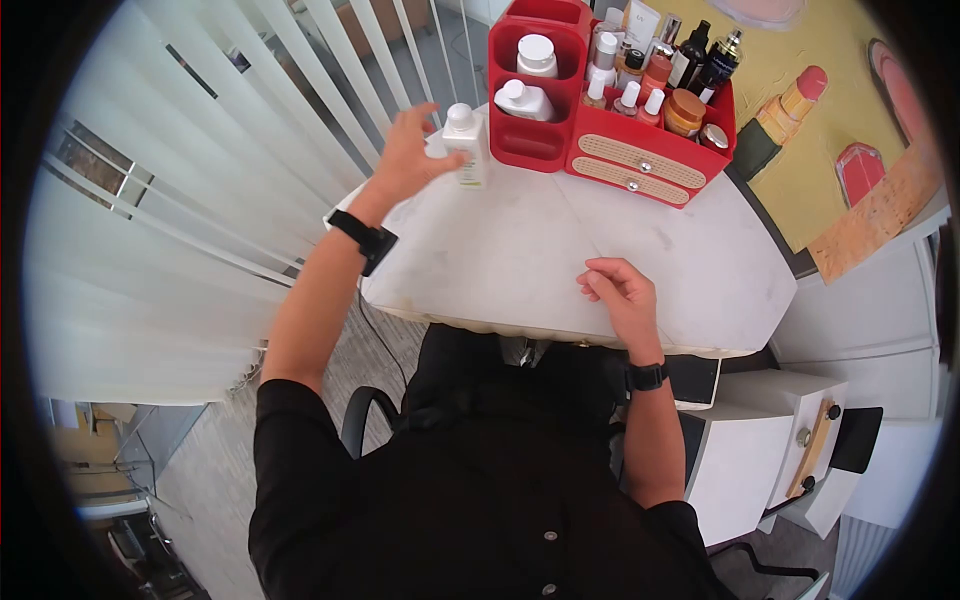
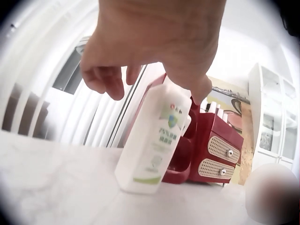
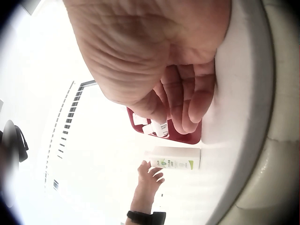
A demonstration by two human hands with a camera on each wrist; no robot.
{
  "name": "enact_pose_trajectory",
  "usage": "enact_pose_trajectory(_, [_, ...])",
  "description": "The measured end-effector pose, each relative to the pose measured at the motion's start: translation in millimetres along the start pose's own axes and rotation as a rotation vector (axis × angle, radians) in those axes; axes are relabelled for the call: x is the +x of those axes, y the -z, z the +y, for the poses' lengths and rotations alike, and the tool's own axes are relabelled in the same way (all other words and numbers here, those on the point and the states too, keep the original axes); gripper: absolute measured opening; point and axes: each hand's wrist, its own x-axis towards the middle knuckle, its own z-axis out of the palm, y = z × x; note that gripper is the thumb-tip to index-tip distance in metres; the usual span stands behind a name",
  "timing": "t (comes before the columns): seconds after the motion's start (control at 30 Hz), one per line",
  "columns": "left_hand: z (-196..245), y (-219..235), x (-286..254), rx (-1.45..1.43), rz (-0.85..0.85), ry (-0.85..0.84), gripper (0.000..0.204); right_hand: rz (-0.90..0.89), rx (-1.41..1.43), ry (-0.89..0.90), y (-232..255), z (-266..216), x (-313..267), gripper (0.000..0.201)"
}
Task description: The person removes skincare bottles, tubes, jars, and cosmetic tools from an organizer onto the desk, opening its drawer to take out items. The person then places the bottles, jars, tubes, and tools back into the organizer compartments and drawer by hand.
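A white bottle [image 1: 467, 150] with green print stands upright on the white table, left of the red organizer [image 1: 530, 150]. The left hand [image 1: 408, 158] is beside it, thumb and fingers spread apart around the bottle's upper part; whether the thumb touches it I cannot tell. In the left wrist view that hand [image 2: 154, 47] arches above the bottle [image 2: 152, 140]. Near the table's front edge, the right hand [image 1: 622, 295] rests with loosely bent fingers and holds nothing. The right wrist view shows this hand [image 3: 159, 70] close up, with the bottle [image 3: 176, 158] beyond it.
Two white bottles stand or lean in the red organizer's compartments. Beside them, a red drawer box [image 1: 640, 165] holds several cosmetics. Vertical blinds [image 1: 200, 200] hang at the left. A lipstick picture [image 1: 790, 110] is at the right, above white cabinets [image 1: 745, 460].
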Motion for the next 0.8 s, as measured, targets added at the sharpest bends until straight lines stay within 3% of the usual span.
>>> enact_pose_trajectory(0.1, [-6, -29, -6, -0.149, -0.014, 0.075, 0.091, 0.003, 0.0, 0.016, 0, 4, 0, 0.018])
enact_pose_trajectory(0.43, [12, -36, -3, -0.117, -0.005, 0.079, 0.065, 0.051, -0.044, 0.037, -5, 7, -3, 0.018])
enact_pose_trajectory(0.57, [56, -1, 4, -0.397, 0.005, 0.169, 0.058, 0.047, -0.078, 0.013, -5, 6, -3, 0.018])
enact_pose_trajectory(0.7, [99, 51, 55, -0.358, 0.076, 0.051, 0.047, 0.035, -0.111, 0.025, -6, 3, -4, 0.017])
enact_pose_trajectory(0.77, [121, 75, 93, -0.408, 0.089, -0.052, 0.059, 0.052, -0.151, 0.019, -8, 1, -4, 0.017])
enact_pose_trajectory(0.8, [116, 83, 122, -0.299, 0.131, -0.111, 0.053, 0.051, -0.152, 0.021, -9, 1, -4, 0.017])
